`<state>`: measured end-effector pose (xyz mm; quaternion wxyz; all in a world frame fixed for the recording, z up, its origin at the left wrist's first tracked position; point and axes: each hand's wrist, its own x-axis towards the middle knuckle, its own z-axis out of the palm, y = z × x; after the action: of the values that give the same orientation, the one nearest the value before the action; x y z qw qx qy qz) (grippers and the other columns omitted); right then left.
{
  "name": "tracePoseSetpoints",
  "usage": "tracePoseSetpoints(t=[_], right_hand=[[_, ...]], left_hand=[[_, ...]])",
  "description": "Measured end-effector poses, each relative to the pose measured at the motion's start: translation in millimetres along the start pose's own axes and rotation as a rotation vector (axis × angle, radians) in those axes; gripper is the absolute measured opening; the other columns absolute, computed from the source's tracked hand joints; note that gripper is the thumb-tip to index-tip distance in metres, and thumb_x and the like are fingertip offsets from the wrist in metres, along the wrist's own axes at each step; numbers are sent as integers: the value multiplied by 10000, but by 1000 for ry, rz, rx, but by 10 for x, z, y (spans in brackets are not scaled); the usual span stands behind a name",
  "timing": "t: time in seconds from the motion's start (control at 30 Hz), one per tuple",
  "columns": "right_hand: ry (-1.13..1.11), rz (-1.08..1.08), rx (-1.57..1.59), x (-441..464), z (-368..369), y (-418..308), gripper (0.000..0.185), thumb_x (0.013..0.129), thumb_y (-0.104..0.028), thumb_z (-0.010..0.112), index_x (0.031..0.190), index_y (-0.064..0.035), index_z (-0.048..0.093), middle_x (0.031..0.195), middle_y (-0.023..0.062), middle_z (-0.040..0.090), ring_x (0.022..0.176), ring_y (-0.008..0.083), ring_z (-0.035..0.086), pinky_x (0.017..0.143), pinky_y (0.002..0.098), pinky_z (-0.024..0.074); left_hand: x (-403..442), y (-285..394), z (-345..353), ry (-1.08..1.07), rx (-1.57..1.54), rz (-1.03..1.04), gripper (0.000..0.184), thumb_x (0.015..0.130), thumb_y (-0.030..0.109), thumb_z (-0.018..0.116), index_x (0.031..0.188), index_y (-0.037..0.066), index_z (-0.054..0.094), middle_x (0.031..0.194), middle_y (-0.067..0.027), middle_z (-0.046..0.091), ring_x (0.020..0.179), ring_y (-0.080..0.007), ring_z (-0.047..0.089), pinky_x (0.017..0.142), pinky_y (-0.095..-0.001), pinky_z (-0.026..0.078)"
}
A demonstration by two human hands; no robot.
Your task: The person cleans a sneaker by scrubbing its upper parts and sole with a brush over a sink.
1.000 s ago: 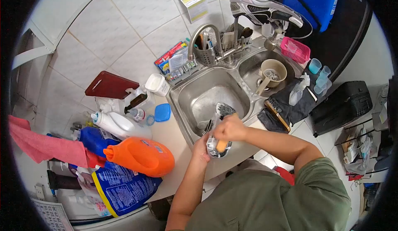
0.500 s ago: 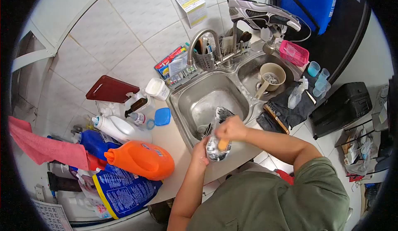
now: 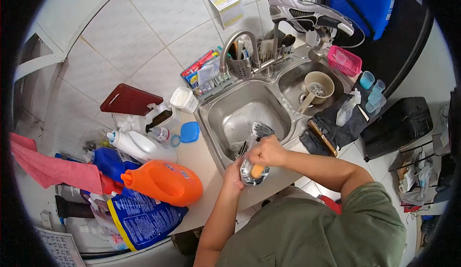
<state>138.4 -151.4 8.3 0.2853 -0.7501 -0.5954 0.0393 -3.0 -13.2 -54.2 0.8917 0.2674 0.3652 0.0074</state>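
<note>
A shoe (image 3: 261, 130), its dark sole streaked with white suds, is held over the near edge of the left sink basin (image 3: 225, 107). My left hand (image 3: 234, 175) grips it from the left side, fingers partly hidden behind it. My right hand (image 3: 267, 152) is closed around a yellow-orange scrubbing brush (image 3: 257, 171), pressed against the soapy sole. The brush's bristles are hidden. Something dark and white (image 3: 238, 148) lies in the basin just behind my left hand; I cannot make out what it is.
Left of the sink stand an orange detergent bottle (image 3: 165, 183), a white bottle (image 3: 139, 147), a blue lid (image 3: 189, 131) and an open tub (image 3: 184, 99). A beige dipper (image 3: 319, 87) sits in the right basin. Another shoe (image 3: 307, 13) rests behind. A spray bottle (image 3: 345, 111) lies right.
My right hand and the brush have shifted slightly along the sole. The left hand keeps its hold on the shoe. The whole view has shifted a little.
</note>
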Motion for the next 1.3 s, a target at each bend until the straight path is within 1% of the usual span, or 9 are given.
tracePoseSetpoints(t=[0.1, 0.2, 0.33, 0.47, 0.77, 0.97, 1.1, 1.23, 1.3], right_hand=[[218, 332, 68, 92, 213, 491, 335, 863, -457, 580, 688, -224, 744, 657, 84, 677, 578, 304, 663, 586, 406, 533], [355, 249, 78, -28, 327, 49, 356, 870, -455, 572, 663, -211, 727, 659, 92, 678, 586, 312, 667, 554, 416, 526], [211, 662, 130, -84, 190, -255, 321, 885, -420, 563, 759, -189, 747, 706, 89, 685, 634, 323, 673, 586, 445, 533], [258, 467, -112, -204, 85, -589, 387, 951, -424, 462, 776, -199, 724, 665, 90, 682, 589, 331, 667, 490, 466, 496], [496, 306, -273, -309, -75, -595, 225, 850, -305, 617, 672, -204, 709, 599, 18, 666, 461, 235, 617, 420, 405, 416], [432, 487, -125, -461, 152, -337, 291, 899, -353, 541, 663, -255, 680, 588, 24, 658, 468, 264, 615, 425, 461, 369], [344, 454, -256, -225, 30, -632, 299, 906, -352, 519, 698, -246, 706, 574, 45, 651, 436, 243, 608, 406, 434, 440], [202, 331, -480, -338, 225, 207, 230, 864, -345, 582, 700, -233, 699, 609, 9, 666, 490, 239, 633, 476, 464, 501], [374, 197, -216, -273, 157, 248, 231, 857, -350, 598, 693, -223, 700, 612, 4, 667, 507, 242, 640, 464, 443, 500]], left_hand=[[27, 4, -33, 10, -7, -12, 353, 1009, 199, 437, 1244, -25, 575, 1118, -141, 689, 1012, -266, 682, 883, -418, 560], [-22, 19, 64, -1, -65, -16, 353, 1007, 210, 437, 1244, -15, 572, 1120, -141, 686, 1014, -274, 681, 888, -434, 558], [-199, -3, 243, 74, -43, 0, 361, 1009, 239, 438, 1250, -6, 547, 1129, -179, 661, 1038, -301, 669, 888, -458, 563], [-240, -81, 216, 158, 31, 113, 411, 1020, 251, 411, 1322, -22, 470, 1176, -201, 625, 1030, -336, 663, 888, -473, 560], [-118, -129, 273, 215, -13, 116, 339, 1009, 226, 446, 1165, -36, 593, 1065, -144, 676, 931, -289, 685, 822, -435, 572], [-11, -161, 113, 130, -12, 100, 350, 1011, 247, 451, 1239, 8, 568, 1062, -147, 685, 975, -273, 688, 864, -429, 574], [-228, -104, 261, 102, -42, 92, 366, 1018, 254, 435, 1249, -2, 557, 1112, -162, 681, 998, -279, 683, 888, -429, 567], [-87, -125, 119, 103, 1, 76, 369, 1017, 264, 425, 1219, -3, 578, 1136, -157, 677, 1012, -298, 678, 904, -451, 556], [134, -171, -17, 80, 5, 53, 356, 1006, 255, 446, 1209, 0, 588, 1145, -155, 676, 1025, -299, 675, 906, -460, 553]])
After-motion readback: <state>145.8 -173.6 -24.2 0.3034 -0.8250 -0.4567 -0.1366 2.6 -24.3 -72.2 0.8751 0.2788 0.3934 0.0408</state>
